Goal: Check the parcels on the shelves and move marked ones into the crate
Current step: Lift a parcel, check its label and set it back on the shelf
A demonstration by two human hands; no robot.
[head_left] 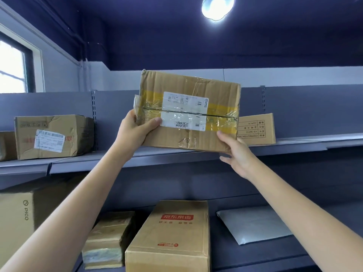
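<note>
A taped cardboard parcel is held up in front of the upper shelf, its broad face turned to the camera and its long axis running left to right, tipped slightly down toward the right. The left hand grips the parcel's lower left corner, thumb curled over the front face beside the label. The right hand holds the lower right corner, thumb on the front face and fingers beneath the bottom edge.

The parcel is creased brown corrugated board, wrapped in wrinkled clear tape over a yellow tape band, with a dark seam running along its length. A white shipping label straddles that seam; it reads sideways, showing "WU", "MA", a QR code and small barcodes — the finer print is too blurred to read.

On the upper shelf, a dented cardboard box with a white barcode label and red print sits at the left. A small carton stands just behind the parcel's right edge, its text upside down, including "CORRECTION TAPE".

On the lower shelf lie a large box marked "PICO", a small tape-wrapped box, a long carton with a red logo block of Chinese characters, and a smooth grey plastic mailer — flat and pillow-shaped.
</note>
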